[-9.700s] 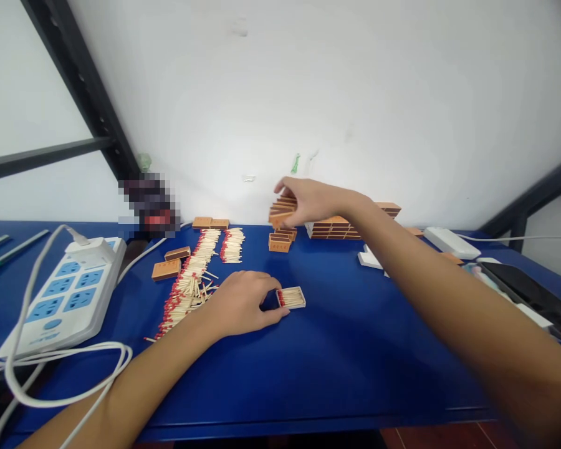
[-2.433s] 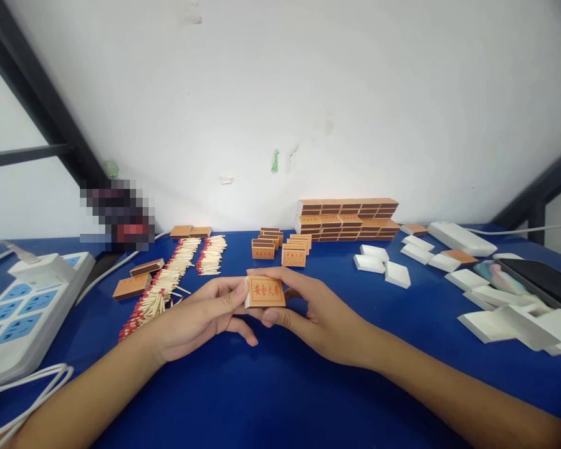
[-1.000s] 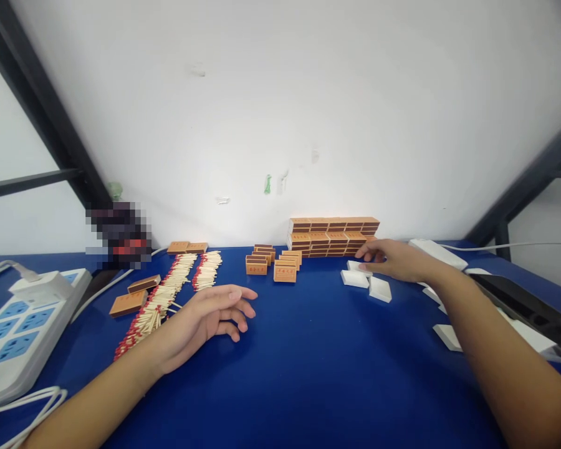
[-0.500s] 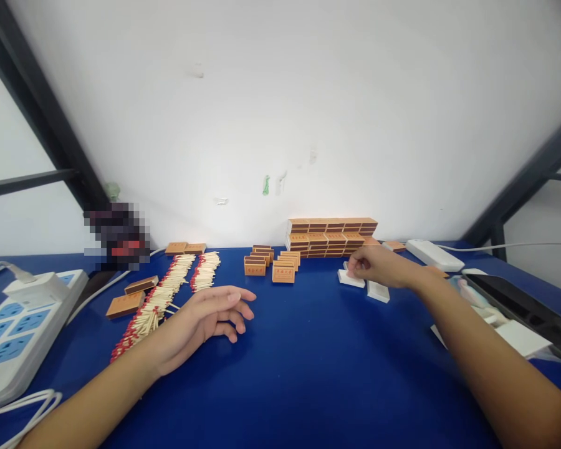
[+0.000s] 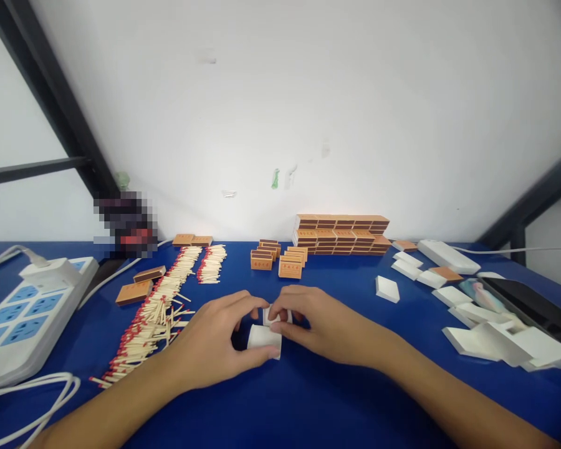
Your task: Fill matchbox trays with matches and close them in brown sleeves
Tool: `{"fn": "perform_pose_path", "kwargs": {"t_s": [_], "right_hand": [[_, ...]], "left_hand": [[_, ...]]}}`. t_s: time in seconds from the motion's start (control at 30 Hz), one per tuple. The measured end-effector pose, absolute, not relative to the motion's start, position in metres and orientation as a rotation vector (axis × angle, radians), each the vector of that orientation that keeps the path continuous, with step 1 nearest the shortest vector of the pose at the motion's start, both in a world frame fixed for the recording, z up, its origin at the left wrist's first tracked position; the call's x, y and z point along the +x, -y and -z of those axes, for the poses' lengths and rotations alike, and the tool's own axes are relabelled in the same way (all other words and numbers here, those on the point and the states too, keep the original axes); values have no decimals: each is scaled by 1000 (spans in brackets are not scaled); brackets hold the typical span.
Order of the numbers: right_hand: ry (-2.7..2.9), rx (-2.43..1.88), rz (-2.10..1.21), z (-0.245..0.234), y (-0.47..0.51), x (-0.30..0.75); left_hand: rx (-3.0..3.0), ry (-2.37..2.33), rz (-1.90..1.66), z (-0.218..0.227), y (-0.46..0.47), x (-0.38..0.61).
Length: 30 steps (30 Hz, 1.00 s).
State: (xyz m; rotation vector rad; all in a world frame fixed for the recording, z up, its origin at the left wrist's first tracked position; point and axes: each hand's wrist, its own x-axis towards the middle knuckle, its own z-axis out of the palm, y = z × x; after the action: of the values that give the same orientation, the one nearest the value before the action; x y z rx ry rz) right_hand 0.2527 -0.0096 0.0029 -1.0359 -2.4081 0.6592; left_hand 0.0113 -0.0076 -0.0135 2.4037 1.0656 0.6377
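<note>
Two small white matchbox trays lie together in front of me, at the middle of the blue table. My left hand (image 5: 215,333) curls round the nearer white tray (image 5: 263,337), thumb along its near side and index finger reaching to the farther one. Thumb and fingers of my right hand (image 5: 325,324) close on the farther white tray (image 5: 270,314), partly hiding it. Left of my left hand spreads a long heap of red-tipped matches (image 5: 143,330), with a smaller match pile (image 5: 211,264) behind.
Orange matchboxes (image 5: 290,268) stand in short rows ahead, before a stacked matchbox wall (image 5: 341,240). One white tray (image 5: 387,289) lies to the right, with several more (image 5: 406,268) beyond. A power strip (image 5: 32,312) sits left; a dark phone-like object (image 5: 528,305) lies right.
My right hand has come from the white trays at the right to the middle, and two white trays now lie there. My left hand has moved right to meet them. The view has shifted slightly.
</note>
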Motion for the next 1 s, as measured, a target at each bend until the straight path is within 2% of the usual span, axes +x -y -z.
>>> {"fn": "perform_pose_path", "kwargs": {"t_s": [0.17, 0.37, 0.5, 0.63, 0.87, 1.0], "right_hand": [[2484, -1081, -597, 3, 1, 263], [2429, -1330, -386, 2, -20, 291], [2358, -1315, -249, 2, -21, 289], [2309, -1175, -284, 4, -18, 268], [2438, -1062, -375, 11, -57, 196], [2456, -1039, -287, 15, -80, 147]], "left_hand": [[2439, -1069, -587, 14, 8, 11], [2517, -936, -508, 14, 15, 12], [2480, -874, -501, 12, 21, 15], [2457, -821, -693, -1, 13, 7], [2610, -1483, -1485, -36, -37, -42], [2597, -1727, -1502, -31, -52, -54]]}}
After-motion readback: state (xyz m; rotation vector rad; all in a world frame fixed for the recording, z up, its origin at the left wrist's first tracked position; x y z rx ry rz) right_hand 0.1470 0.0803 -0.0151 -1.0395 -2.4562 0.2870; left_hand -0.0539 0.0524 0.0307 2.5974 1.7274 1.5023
